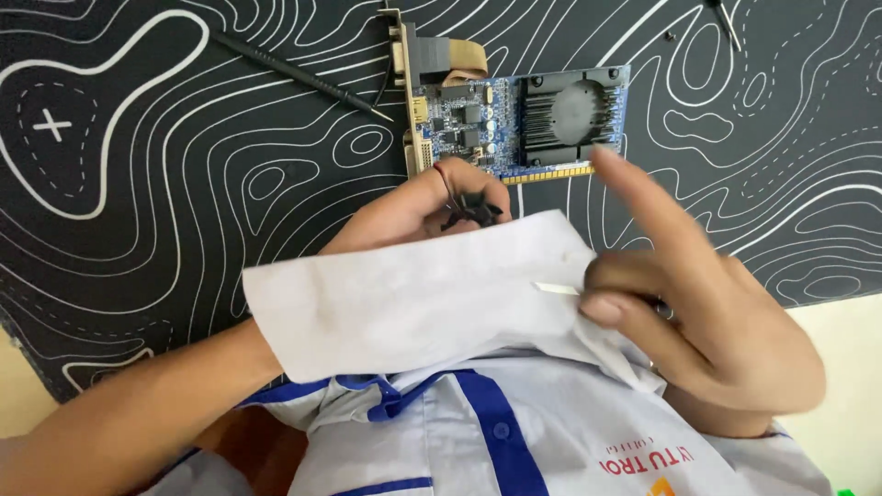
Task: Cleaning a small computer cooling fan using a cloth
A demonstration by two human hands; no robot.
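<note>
While the card [514, 119] lies flat on the black mat [184, 184] at top centre, we see both hands just below it, close to the chest. Left hand [413, 207] sits just under the card's bracket end, fingers curled in and pinching a small black part [470, 211]; what kind of part we cannot tell. Part sits just short of the card's lower edge, whether touching it or not we cannot tell. Right hand [707, 321] is nearer the camera, index finger stretched straight toward the card's gold edge connector, tip overlapping that edge in view; contact unclear. Its other fingers are bent in, with thumb and middle finger pinching the corner of a white tissue [413, 298]. Tissue spreads wide between the hands, over the left wrist and above the shirt collar [459, 404]. Card is blue, with a black finned heatsink on the right half and a metal bracket with ports on the left end. A black screwdriver [294, 73] lies slanted on the mat upper left, tip near the bracket, apart from both hands. Another tool's tip [729, 26] shows at the top right edge, with a small screw [670, 37] beside it.
</note>
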